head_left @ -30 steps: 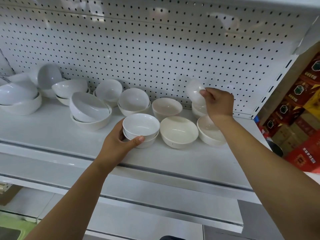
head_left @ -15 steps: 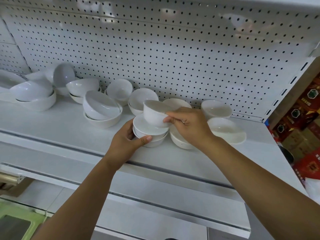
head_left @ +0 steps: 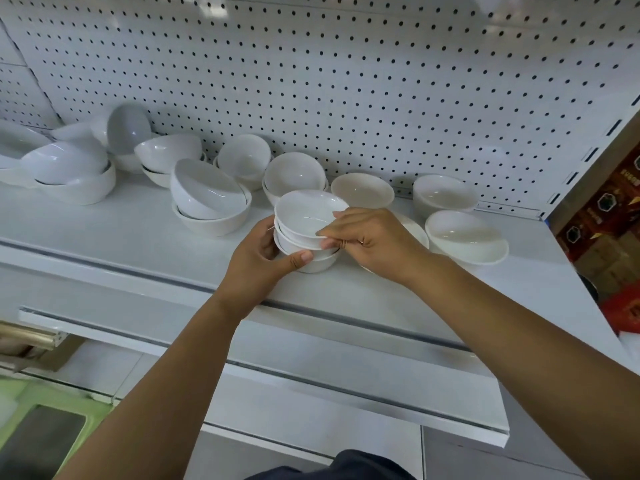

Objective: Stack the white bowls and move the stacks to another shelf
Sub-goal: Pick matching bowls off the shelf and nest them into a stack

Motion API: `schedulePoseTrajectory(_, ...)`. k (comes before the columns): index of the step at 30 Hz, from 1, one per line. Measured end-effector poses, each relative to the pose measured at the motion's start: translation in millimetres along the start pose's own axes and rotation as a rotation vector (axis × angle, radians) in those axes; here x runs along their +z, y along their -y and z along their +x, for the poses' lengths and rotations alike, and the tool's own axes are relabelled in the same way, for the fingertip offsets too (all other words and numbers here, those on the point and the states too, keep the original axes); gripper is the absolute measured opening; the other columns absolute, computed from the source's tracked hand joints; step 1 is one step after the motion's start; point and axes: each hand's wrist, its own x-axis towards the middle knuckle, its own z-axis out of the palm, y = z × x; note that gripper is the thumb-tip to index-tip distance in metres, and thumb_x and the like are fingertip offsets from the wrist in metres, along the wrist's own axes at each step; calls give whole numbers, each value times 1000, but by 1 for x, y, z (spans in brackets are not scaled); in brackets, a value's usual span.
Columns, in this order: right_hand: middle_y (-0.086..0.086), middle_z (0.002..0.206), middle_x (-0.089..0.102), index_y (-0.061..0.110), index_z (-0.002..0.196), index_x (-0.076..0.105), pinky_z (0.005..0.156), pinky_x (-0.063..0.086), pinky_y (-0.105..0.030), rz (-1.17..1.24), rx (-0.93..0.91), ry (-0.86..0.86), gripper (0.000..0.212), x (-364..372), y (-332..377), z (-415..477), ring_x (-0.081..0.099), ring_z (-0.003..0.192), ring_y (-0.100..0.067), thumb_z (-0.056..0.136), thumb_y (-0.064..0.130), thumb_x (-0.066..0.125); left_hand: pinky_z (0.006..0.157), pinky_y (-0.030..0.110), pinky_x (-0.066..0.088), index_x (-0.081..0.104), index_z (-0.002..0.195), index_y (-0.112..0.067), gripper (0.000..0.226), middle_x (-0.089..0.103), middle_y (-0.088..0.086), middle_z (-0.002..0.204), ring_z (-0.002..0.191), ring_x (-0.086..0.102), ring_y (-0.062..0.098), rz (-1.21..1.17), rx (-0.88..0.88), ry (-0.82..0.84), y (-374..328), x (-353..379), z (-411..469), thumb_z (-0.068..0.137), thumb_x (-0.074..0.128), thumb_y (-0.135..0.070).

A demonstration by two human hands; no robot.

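White pegboard (head_left: 346,81) back panel fills the upper half of the frame. Below it a white shelf (head_left: 138,237) runs across the middle from left to right. A second, lower shelf (head_left: 346,393) juts out beneath, lower centre. Red and brown printed cartons (head_left: 602,216) stand at the right edge.

Loose white bowls lie scattered along the shelf. Far left: a jumbled pile (head_left: 69,171), some bowls tipped on their sides. Left of centre: a tilted pair (head_left: 207,199), one bowl leaning inside the other. Against the pegboard, centre: nested bowls, and a single cream-toned bowl (head_left: 362,194). Right of centre: two upright bowls (head_left: 464,237), apart from each other. One more bowl is mostly hidden behind the right wrist.

Centre of frame, near the shelf's front edge: the bowl stack (head_left: 304,258), three deep as far as can be seen, resting on the shelf. Its top bowl (head_left: 304,213) sits slightly tilted in the one below.

Left hand (head_left: 258,261): grip curled round the stack's lower bowls from the left, thumb pressed on the front wall.

Right hand (head_left: 374,242): grip narrow, fingertips pinching the top bowl's right rim.
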Motion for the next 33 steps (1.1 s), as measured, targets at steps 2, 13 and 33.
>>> schedulePoseTrajectory(2,-1,92,81,3,108,79,104,52,-42,-19,-6,4,25,-1,-1,0,70,91,-18,86,-7,71,112,38,51,55,144,-17,74,71,-3,135,127,66,13,-2,8,-2,0,0,1,77,89,-15)
schedulePoseTrajectory(13,12,91,79,30,89,82,92,55,-23,411,503,-104,6,-22,1,20,71,90,-3,83,32,83,102,28,55,58,138,-18,74,73,-5,130,121,69,10,4,19,-19,4,1,2,71,88,-27)
schedulePoseTrajectory(33,-1,55,29,20,58,27,61,28,-31,-140,573,429,64,14,-134,145,36,56,-20,93,61,62,114,56,45,70,130,-25,79,74,-2,129,125,66,26,-88,-104,-224,-11,16,6,81,57,-85)
